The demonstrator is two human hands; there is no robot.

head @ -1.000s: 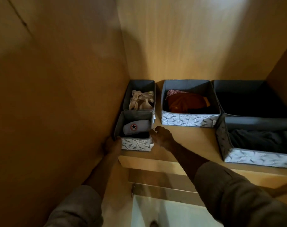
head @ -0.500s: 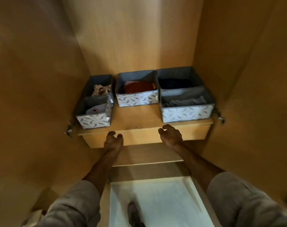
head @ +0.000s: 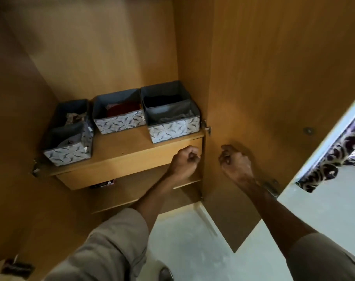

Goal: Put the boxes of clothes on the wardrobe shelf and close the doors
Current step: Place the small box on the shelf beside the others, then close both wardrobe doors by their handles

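Wooden wardrobe shelf [head: 119, 148], five fabric boxes [head: 172, 130] resting on it

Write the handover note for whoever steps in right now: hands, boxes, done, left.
Left hand: curled, empty, in front of the shelf edge.
Right hand: loosely curled against the inside of the right door; whether it grips anything cannot be told.
Boxes: five, all on the shelf, clothes inside.
Done: boxes placed.
Left: close both doors, still open.

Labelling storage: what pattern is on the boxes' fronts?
White with grey-blue swirling leaf shapes on the boxes, seen in the head view.
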